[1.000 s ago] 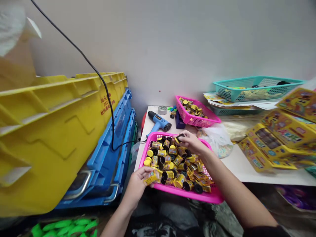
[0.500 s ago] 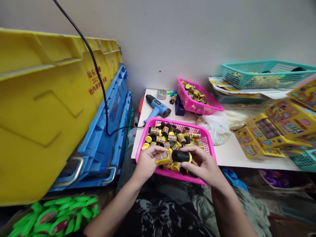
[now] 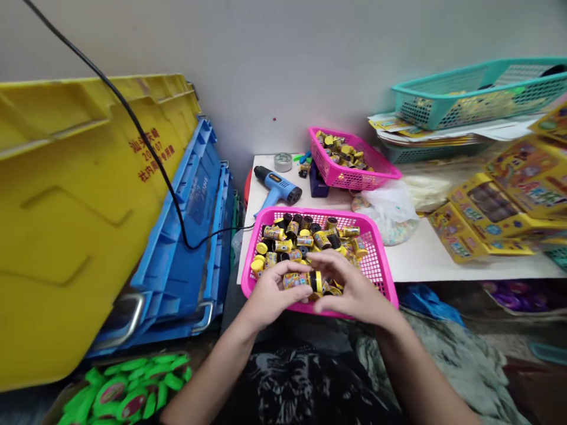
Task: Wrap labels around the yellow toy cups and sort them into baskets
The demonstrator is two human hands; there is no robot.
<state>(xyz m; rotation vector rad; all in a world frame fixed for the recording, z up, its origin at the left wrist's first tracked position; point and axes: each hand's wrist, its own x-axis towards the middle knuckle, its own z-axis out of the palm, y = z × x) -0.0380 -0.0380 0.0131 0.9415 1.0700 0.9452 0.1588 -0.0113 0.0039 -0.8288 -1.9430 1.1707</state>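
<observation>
My left hand [image 3: 271,295] holds a small canister [image 3: 301,280], black with a yellow cap and a printed yellow label sleeve around most of its body. It lies sideways, cap to the right, with my thumb along its near side. My right hand [image 3: 348,289] is just right of the cap, its thumb and fingers apart in a curve with nothing between them. Both hands are over the front part of a pink basket [image 3: 386,277]. Inside lie several similar labelled canisters [image 3: 321,239], some with yellow caps and some showing black ends.
Behind the basket lie a blue heat gun [image 3: 279,188], a tape roll [image 3: 283,162] and a second pink basket [image 3: 354,176]. Yellow printed boxes [image 3: 487,206] and a teal basket [image 3: 460,109] stand right. Yellow [image 3: 66,236] and blue crates [image 3: 177,236] line the left, with a hanging black cable [image 3: 133,121].
The black canister has gone from my right hand into the label sleeve in my left hand. My right hand has let go and opened. The view has shifted slightly.
</observation>
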